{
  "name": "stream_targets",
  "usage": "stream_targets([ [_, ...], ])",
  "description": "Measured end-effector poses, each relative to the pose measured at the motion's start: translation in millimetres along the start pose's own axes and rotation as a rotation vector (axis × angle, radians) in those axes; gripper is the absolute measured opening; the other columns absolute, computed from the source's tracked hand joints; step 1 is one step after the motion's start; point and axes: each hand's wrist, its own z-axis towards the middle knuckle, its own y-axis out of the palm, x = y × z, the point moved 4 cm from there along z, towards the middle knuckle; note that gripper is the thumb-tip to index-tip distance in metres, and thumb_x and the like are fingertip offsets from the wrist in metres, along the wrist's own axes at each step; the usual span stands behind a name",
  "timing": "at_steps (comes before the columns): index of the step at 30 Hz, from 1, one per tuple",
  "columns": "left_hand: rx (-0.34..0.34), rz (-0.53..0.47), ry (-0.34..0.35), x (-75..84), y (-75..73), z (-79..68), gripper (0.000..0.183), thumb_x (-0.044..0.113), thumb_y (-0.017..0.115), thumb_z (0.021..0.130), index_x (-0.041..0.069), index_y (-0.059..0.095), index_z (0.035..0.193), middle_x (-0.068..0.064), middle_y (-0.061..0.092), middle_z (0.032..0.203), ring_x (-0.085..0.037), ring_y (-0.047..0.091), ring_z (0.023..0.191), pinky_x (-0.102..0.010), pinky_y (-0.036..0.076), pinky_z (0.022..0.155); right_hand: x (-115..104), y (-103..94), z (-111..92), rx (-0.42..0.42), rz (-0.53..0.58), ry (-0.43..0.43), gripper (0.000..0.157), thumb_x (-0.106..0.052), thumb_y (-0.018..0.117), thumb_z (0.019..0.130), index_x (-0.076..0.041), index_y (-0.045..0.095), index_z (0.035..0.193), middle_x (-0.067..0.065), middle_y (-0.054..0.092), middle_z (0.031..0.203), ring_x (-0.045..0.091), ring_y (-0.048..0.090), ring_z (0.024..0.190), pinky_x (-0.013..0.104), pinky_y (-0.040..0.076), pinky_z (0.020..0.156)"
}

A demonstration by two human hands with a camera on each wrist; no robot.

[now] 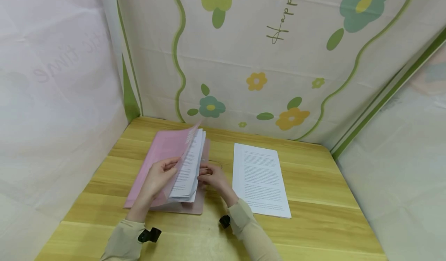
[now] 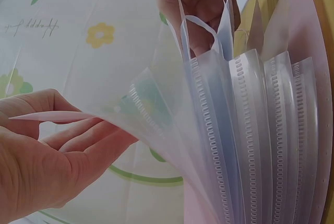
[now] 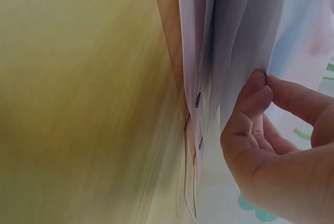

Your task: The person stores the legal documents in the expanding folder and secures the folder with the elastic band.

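Observation:
A pink translucent expanding file (image 1: 158, 146) lies on the table, its front cover lifted at the right side. My left hand (image 1: 156, 177) pinches this cover (image 2: 57, 115) between thumb and fingers. Printed sheets (image 1: 189, 168) show under the cover, standing out at a slant. At their right edge, my right hand (image 1: 213, 176) pinches a thin sheet edge with thumb and fingertips; the right wrist view shows the pinch, but I cannot tell whether paper or a divider is held. Clear pleated pockets (image 2: 255, 130) fan out in the left wrist view.
A stack of printed paper (image 1: 263, 179) lies on the wooden table (image 1: 313, 191), right of the file. A thin elastic cord (image 3: 188, 182) hangs from the file's edge. Flower-patterned cloth (image 1: 237, 59) walls the table at the back and sides.

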Motion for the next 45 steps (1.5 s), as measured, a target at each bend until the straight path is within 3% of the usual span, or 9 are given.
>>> stream_targets([
  [7, -0.002, 0.0, 0.004, 1.1, -0.3, -0.4, 0.046, -0.001, 0.05, 0.092, -0.007, 0.054, 0.137, -0.024, 0.056, 0.141, -0.035, 0.054, 0.132, -0.035, 0.045, 0.105, -1, 3.4, 2, 0.003, -0.019, -0.028, 0.041, 0.002, 0.068, 0.086, 0.006, 0.061, 0.127, 0.029, 0.07, 0.112, 0.018, 0.07, 0.082, 0.046, 0.06, 0.074],
  [13, -0.009, -0.013, 0.015, 2.2, 0.2, -1.5, 0.044, -0.001, 0.051, 0.093, -0.007, 0.053, 0.137, -0.024, 0.056, 0.141, -0.034, 0.054, 0.132, -0.029, 0.045, 0.103, -28, 5.8, -15, -0.009, -0.026, -0.022, 0.042, 0.003, 0.064, 0.087, 0.01, 0.058, 0.128, 0.033, 0.067, 0.114, 0.022, 0.067, 0.081, 0.055, 0.058, 0.078],
  [18, -0.013, -0.016, 0.009, 3.0, 1.0, -1.2, 0.045, 0.0, 0.051, 0.093, -0.006, 0.053, 0.138, -0.024, 0.055, 0.141, -0.035, 0.054, 0.132, -0.031, 0.045, 0.103, -32, 6.6, -18, -0.02, -0.013, -0.013, 0.041, 0.005, 0.061, 0.087, 0.011, 0.056, 0.128, 0.034, 0.066, 0.115, 0.021, 0.065, 0.078, 0.056, 0.057, 0.08],
  [24, -0.011, -0.012, 0.014, 3.3, 1.5, -0.4, 0.044, 0.0, 0.051, 0.093, -0.007, 0.053, 0.137, -0.024, 0.056, 0.14, -0.034, 0.055, 0.13, -0.024, 0.047, 0.099, -35, 6.8, -20, -0.02, -0.017, -0.021, 0.041, 0.005, 0.06, 0.087, 0.013, 0.056, 0.127, 0.036, 0.065, 0.114, 0.017, 0.063, 0.076, 0.052, 0.058, 0.077],
  [33, -0.01, -0.006, 0.013, 1.7, 1.4, 0.2, 0.044, 0.0, 0.051, 0.094, -0.007, 0.053, 0.137, -0.025, 0.056, 0.14, -0.035, 0.055, 0.131, -0.027, 0.047, 0.101, -11, 5.2, -4, -0.028, -0.001, -0.029, 0.038, 0.005, 0.062, 0.087, 0.013, 0.058, 0.124, 0.036, 0.065, 0.112, 0.016, 0.062, 0.074, 0.052, 0.058, 0.075],
  [40, -0.011, -0.009, 0.007, 1.2, 0.9, -0.3, 0.044, 0.0, 0.05, 0.094, -0.007, 0.053, 0.138, -0.025, 0.056, 0.141, -0.035, 0.054, 0.131, -0.034, 0.046, 0.105, 1, 0.3, 0, 0.013, -0.013, -0.021, 0.039, 0.0, 0.068, 0.087, 0.008, 0.06, 0.124, 0.03, 0.068, 0.112, 0.029, 0.069, 0.082, 0.046, 0.059, 0.072],
  [45, -0.008, 0.005, 0.01, 0.1, 0.1, -1.2, 0.044, 0.001, 0.05, 0.095, -0.006, 0.053, 0.137, -0.024, 0.056, 0.141, -0.035, 0.054, 0.132, -0.042, 0.045, 0.108, 2, -4.1, -4, 0.027, -0.006, -0.024, 0.041, 0.001, 0.068, 0.087, 0.009, 0.059, 0.126, 0.031, 0.067, 0.111, 0.019, 0.067, 0.082, 0.042, 0.059, 0.073],
])
